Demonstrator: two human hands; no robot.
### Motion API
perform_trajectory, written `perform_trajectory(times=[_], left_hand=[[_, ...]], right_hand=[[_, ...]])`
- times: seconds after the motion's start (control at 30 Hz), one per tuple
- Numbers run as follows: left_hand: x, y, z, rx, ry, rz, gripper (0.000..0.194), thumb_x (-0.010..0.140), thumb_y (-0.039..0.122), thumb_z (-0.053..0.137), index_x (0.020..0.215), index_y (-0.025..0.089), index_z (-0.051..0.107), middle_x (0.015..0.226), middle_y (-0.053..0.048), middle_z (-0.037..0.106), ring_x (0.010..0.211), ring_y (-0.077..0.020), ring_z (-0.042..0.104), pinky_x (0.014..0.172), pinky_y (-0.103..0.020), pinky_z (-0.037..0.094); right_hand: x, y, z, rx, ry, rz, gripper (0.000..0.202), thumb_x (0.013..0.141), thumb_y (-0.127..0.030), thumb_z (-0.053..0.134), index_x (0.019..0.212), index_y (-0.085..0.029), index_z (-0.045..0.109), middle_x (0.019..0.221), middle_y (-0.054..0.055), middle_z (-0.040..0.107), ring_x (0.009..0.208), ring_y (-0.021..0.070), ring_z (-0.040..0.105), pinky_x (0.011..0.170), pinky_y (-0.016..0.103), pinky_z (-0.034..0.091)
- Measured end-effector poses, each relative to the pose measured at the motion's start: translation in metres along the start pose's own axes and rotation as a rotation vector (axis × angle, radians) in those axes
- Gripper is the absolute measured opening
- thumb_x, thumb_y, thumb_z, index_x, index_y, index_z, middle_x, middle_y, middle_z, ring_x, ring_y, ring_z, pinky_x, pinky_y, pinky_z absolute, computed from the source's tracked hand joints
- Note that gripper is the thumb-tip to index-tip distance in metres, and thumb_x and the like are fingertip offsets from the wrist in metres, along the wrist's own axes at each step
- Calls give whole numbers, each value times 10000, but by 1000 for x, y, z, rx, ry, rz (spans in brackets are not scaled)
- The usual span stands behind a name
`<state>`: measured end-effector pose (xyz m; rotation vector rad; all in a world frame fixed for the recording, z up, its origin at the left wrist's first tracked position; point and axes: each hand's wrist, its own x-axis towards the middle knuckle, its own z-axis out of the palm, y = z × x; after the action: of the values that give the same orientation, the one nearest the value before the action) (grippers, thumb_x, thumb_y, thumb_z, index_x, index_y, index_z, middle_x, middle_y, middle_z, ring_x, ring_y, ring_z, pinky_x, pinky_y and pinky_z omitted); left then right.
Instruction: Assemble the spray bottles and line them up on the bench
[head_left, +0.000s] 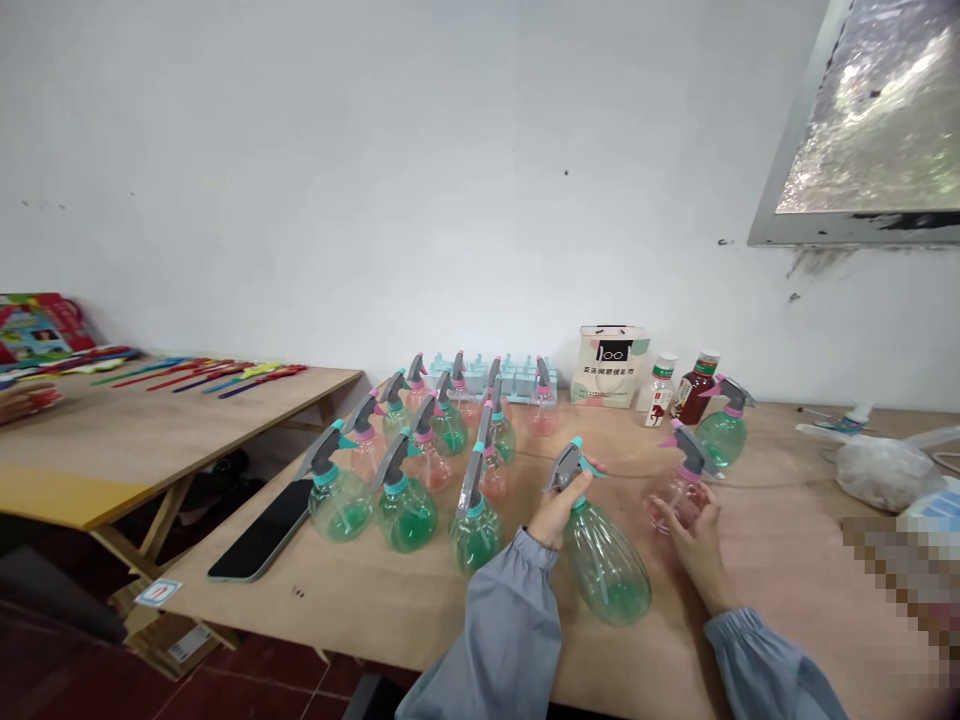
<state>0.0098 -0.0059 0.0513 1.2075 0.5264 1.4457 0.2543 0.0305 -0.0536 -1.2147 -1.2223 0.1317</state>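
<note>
My left hand (561, 508) is closed around the grey and teal spray head of a green spray bottle (609, 570), which tilts with its base toward the lower right. To the right, my right hand (694, 530) has its fingers wrapped round the body of a pink spray bottle (679, 492) with a grey and pink head. Just behind that one is another green spray bottle (724, 436) with a pink nozzle. Left of my left hand stand several green and pink spray bottles in rows, among them a green spray bottle (478, 535) nearest to my sleeve.
A black phone (262, 532) lies at the table's left edge. Along the wall are light-blue plastic parts (517, 380), a paper bag (609, 370) and two drink bottles (660, 390). A plastic bag (874, 472) lies at right. Another person's hand (26, 402) shows over the left table.
</note>
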Motion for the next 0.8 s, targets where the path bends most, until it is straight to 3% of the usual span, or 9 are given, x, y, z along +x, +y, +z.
perform_trajectory(times=[0.13,0.27,0.33,0.47,0.53,0.67,0.73,0.8], left_hand=[[0,-2,3,-41,65,3,466,655,558,799,917,197,665,904,-37,725,931,-202,685,1010,-412,467],[-2,3,5,-16,200,-21,424,664,572,780,778,187,643,657,25,633,681,-139,625,879,-354,492],[-3,7,6,-13,133,-33,407,667,551,784,768,182,647,665,19,638,686,-142,627,872,-349,484],[-4,11,6,-16,-87,-54,409,656,487,814,898,183,688,891,-39,722,923,-209,669,956,-380,454],[-2,8,5,0,-61,-48,403,666,486,802,906,183,690,902,-42,728,932,-205,661,968,-374,445],[1,3,3,64,96,-121,410,683,568,739,652,176,623,610,-3,626,653,-143,585,832,-335,475],[1,4,4,81,69,-118,406,698,564,724,643,176,619,616,-9,631,662,-146,587,843,-336,473],[-1,6,5,83,-16,-78,354,712,517,731,753,173,659,739,-32,694,788,-175,638,924,-353,457]], right_hand=[[-5,-13,3,83,-76,77,912,686,-646,745,1356,-164,357,1354,208,477,1215,334,546,1039,548,443],[-5,-14,0,132,-97,60,876,688,-632,752,1344,-185,382,1338,195,506,1187,322,567,1042,543,445],[-5,-13,-1,125,-91,54,861,685,-631,755,1335,-195,397,1329,186,514,1202,324,555,1052,542,436],[-5,-14,-1,138,-106,71,888,653,-640,773,1323,-188,405,1320,195,518,1188,335,563,1034,553,448],[-5,-15,-2,142,-109,81,891,650,-635,779,1324,-187,408,1321,199,517,1169,334,577,1012,544,470],[-5,-16,-2,141,-97,78,860,666,-613,784,1327,-201,418,1306,184,539,1151,316,592,989,515,500],[-5,-16,-2,158,-107,79,863,669,-601,790,1335,-205,410,1309,180,544,1149,310,597,993,518,500],[-5,-15,-2,183,-123,89,875,664,-594,798,1342,-210,400,1320,180,542,1156,311,600,1007,536,490]])
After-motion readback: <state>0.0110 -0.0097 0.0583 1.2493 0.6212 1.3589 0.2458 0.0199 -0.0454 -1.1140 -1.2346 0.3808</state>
